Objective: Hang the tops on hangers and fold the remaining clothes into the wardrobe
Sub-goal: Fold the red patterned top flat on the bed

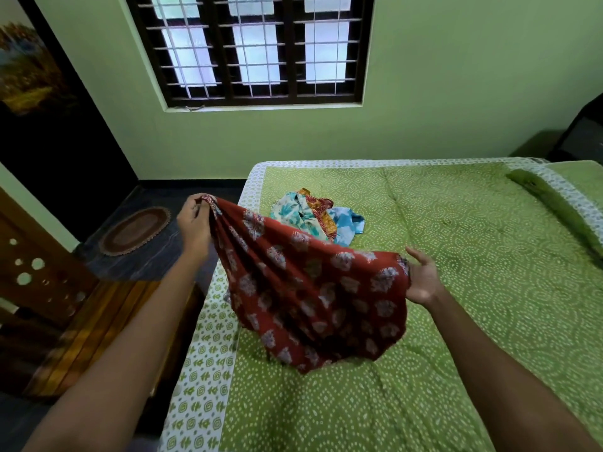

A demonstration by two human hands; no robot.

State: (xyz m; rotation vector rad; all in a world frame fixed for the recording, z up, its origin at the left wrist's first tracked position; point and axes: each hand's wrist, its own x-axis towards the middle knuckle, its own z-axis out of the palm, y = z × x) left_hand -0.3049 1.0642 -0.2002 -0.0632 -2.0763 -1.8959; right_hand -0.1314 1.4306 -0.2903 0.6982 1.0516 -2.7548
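Note:
A red garment (303,288) with pale flower prints hangs spread between my two hands above the bed's near left part. My left hand (194,223) pinches one bunched corner, raised over the bed's left edge. My right hand (422,280) holds the opposite edge, palm up, with the fingers partly extended and the cloth caught at the thumb side. The garment's lower part sags onto the green bedspread (456,288). Behind it lies a small pile of clothes (313,218) in teal, orange and blue prints.
The bed with its green dotted cover fills the right and lower view, a rolled green bolster (554,203) at the far right. An oval mat (135,230) lies on the dark floor to the left. Wooden furniture (49,288) stands at the left. A barred window (257,50) is in the far wall.

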